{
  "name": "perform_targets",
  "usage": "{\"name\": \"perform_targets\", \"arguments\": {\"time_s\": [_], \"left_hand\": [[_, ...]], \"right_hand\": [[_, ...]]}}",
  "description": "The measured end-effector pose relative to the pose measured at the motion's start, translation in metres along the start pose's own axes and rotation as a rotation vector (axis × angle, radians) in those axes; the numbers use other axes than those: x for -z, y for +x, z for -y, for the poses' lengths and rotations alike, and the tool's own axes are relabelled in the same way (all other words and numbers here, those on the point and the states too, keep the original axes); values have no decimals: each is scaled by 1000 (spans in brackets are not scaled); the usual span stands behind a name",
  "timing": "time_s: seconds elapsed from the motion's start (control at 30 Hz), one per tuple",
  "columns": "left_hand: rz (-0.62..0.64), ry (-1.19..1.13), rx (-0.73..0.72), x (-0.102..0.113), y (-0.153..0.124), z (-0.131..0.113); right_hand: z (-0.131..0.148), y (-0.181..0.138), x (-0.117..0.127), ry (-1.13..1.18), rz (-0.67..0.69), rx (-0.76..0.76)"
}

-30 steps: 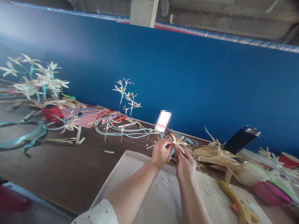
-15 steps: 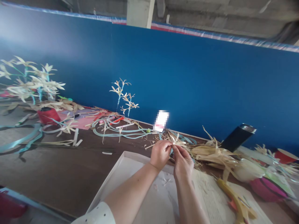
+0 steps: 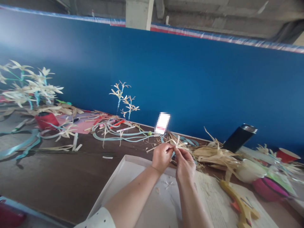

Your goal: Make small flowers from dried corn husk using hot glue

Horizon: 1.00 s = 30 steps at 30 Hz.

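Over the far edge of a white shallow box [image 3: 111, 183], my left hand [image 3: 162, 157] and my right hand [image 3: 186, 164] meet fingertip to fingertip. Pinched between them is a small pale husk flower [image 3: 177, 141], its narrow petals sticking up above the fingers. Both hands are closed on its base, and the fingertips partly hide it. A bit of light blue shows just below the fingers. Inside the box lies another little pale petal shape [image 3: 168, 184].
Dried husks [image 3: 209, 155] and a dark flask [image 3: 239, 137] stand behind right. A yellow glue gun [image 3: 239, 202] rests on printed paper [image 3: 209, 196]. Light blue tubing [image 3: 99, 136], a red cup [image 3: 47, 121] and husk flowers [image 3: 35, 85] are leftward. A blue panel [image 3: 190, 79] borders the table.
The view has shifted slightly, so the surroundings sit a little further left. My hands keep their pinch on the husk flower, with barely any movement.
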<state>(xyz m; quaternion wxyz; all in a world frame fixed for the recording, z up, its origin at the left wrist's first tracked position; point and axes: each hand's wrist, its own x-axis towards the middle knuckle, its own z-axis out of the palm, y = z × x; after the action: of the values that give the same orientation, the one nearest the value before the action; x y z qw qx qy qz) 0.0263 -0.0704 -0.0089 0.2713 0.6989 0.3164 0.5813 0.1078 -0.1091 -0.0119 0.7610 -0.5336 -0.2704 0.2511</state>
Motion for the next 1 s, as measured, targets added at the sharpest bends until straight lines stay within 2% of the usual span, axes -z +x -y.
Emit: {"name": "perform_targets", "arguments": {"time_s": [0.33,0.77,1.0], "left_hand": [[-14,-33,1,1,1,-4],[-41,-9,43,-2,0,-1],[10,-21,-38,-1,0,-5]], "right_hand": [[2,-2,0,15,-70,-55],[1,-3,1,-55,-27,-62],[-2,3,6,-60,-79,-28]]}}
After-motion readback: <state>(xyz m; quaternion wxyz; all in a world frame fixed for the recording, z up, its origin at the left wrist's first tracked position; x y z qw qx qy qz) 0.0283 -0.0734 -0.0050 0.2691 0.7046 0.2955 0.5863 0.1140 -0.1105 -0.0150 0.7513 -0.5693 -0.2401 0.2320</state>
